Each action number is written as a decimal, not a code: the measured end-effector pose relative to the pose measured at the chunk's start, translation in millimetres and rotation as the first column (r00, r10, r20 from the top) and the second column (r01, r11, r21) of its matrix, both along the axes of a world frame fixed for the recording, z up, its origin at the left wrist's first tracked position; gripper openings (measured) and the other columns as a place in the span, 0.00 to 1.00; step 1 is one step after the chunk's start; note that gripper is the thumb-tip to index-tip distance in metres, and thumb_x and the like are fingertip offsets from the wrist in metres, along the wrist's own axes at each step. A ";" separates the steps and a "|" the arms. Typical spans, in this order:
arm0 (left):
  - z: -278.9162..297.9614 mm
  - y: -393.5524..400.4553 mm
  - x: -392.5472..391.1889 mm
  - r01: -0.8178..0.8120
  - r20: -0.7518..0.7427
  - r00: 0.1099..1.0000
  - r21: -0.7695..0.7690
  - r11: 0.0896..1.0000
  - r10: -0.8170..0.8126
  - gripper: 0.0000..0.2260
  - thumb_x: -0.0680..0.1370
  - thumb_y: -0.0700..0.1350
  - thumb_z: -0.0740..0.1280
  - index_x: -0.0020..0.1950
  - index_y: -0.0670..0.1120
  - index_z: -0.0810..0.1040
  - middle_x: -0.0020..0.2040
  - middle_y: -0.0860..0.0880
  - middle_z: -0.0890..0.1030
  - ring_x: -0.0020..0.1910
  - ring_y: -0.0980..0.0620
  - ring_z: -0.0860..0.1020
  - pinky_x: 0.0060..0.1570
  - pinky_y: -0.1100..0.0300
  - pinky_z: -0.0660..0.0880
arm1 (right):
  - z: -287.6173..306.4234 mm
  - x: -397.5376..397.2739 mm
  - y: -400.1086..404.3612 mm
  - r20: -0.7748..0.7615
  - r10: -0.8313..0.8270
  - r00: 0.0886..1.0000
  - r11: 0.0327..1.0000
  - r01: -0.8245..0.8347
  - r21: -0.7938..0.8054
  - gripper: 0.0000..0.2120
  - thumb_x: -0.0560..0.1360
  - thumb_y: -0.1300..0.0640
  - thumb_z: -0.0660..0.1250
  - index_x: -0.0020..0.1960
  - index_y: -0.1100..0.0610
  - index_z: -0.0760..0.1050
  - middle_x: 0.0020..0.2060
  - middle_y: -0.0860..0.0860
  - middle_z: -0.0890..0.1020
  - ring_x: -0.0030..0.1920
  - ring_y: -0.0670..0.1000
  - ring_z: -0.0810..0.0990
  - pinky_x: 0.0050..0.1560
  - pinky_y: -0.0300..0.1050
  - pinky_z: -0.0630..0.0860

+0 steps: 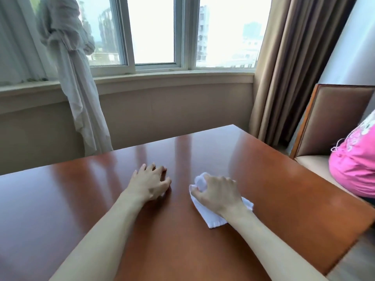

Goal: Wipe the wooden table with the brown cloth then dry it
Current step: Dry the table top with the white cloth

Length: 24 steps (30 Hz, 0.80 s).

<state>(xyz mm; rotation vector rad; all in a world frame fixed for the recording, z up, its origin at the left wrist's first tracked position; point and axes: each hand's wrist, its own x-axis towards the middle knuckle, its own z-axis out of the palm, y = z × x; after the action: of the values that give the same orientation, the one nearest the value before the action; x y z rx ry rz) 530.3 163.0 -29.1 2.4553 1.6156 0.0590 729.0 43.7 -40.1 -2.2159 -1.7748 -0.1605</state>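
A white cloth (211, 211) lay bunched on the glossy wooden surface (142, 230), toward its right half, with one end crumpled upward and the other spread flat toward the near edge. The right hand (220, 192) pressed down on it, its grip clenched around the raised folds, thumb tucked against the fabric. Just to the left, apart from the cloth, the left hand (151, 183) rested on the bare wood, its grip released, fingers loosely spread and slightly bent, fingertips touching the top. Beyond the right edge stood a brown upholstered chair (336, 118) holding a pink garment (357, 165). Behind were a window (154, 31), a tan curtain (288, 63) on the right and a knotted white sheer curtain (77, 78) on the left.
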 end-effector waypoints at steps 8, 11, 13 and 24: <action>1.0 8.3 34.2 0.014 0.079 0.997 0.015 1.000 -0.016 0.26 0.80 0.63 0.54 0.78 0.61 0.63 0.81 0.44 0.58 0.80 0.41 0.53 0.78 0.42 0.50 | -2.4 -6.6 -25.6 -0.020 -0.055 0.998 0.998 0.056 0.019 0.26 0.72 0.28 0.52 0.45 0.48 0.74 0.30 0.46 0.72 0.36 0.56 0.78 0.37 0.47 0.67; -18.9 14.0 35.5 -0.052 0.165 0.985 0.074 0.996 0.039 0.27 0.80 0.64 0.52 0.79 0.61 0.62 0.82 0.46 0.55 0.81 0.42 0.49 0.79 0.42 0.45 | 0.4 17.6 30.8 -0.023 -0.086 0.996 0.996 0.087 0.036 0.21 0.73 0.32 0.57 0.41 0.49 0.72 0.34 0.47 0.79 0.40 0.58 0.81 0.39 0.47 0.68; -28.8 19.0 36.1 -0.044 0.170 0.985 0.099 0.994 0.027 0.28 0.80 0.66 0.50 0.79 0.62 0.59 0.83 0.48 0.54 0.81 0.43 0.48 0.79 0.43 0.44 | 0.4 40.9 82.4 -0.023 -0.126 0.992 0.990 0.127 0.068 0.19 0.74 0.34 0.58 0.39 0.50 0.72 0.39 0.51 0.83 0.43 0.60 0.82 0.41 0.48 0.69; -41.0 25.9 40.5 -0.093 0.135 0.988 0.178 0.980 0.069 0.34 0.72 0.70 0.39 0.79 0.66 0.51 0.83 0.55 0.51 0.81 0.49 0.45 0.79 0.49 0.42 | 1.9 126.3 333.0 -0.001 -0.322 0.947 0.944 0.321 0.074 0.15 0.73 0.43 0.60 0.42 0.55 0.73 0.42 0.54 0.81 0.43 0.60 0.78 0.42 0.49 0.66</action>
<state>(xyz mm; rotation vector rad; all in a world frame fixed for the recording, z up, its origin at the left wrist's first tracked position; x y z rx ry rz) 570.7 189.0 -70.1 2.4570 1.7234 0.3878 855.3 376.7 -38.1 -2.4387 -1.3750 -0.3030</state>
